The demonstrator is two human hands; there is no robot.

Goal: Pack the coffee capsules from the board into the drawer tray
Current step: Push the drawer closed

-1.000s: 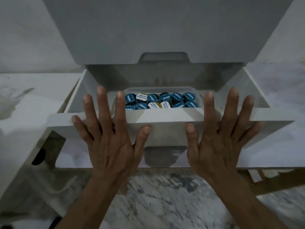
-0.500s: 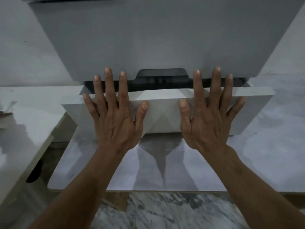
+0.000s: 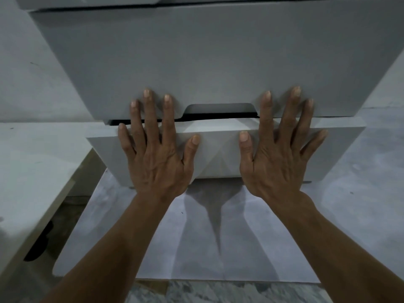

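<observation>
The white drawer (image 3: 218,149) is pushed almost fully into the cabinet, with only a thin dark gap left above its front panel. My left hand (image 3: 156,154) lies flat on the left half of the drawer front, fingers straight and spread. My right hand (image 3: 278,154) presses flat on the right half in the same way. The fingertips of both hands reach up over the gap onto the drawer above. The tray and the coffee capsules are hidden inside the drawer.
A larger white drawer front (image 3: 218,57) with a handle cut-out (image 3: 220,108) sits just above. A white board (image 3: 131,237) lies on the floor under my arms. A white table surface (image 3: 32,171) stands at the left. Marble floor (image 3: 218,291) shows at the bottom.
The drawer was open one second ago with the tray of capsules showing. Both flat hands have pushed it in, and it now stands nearly closed, a little farther in than half a second ago.
</observation>
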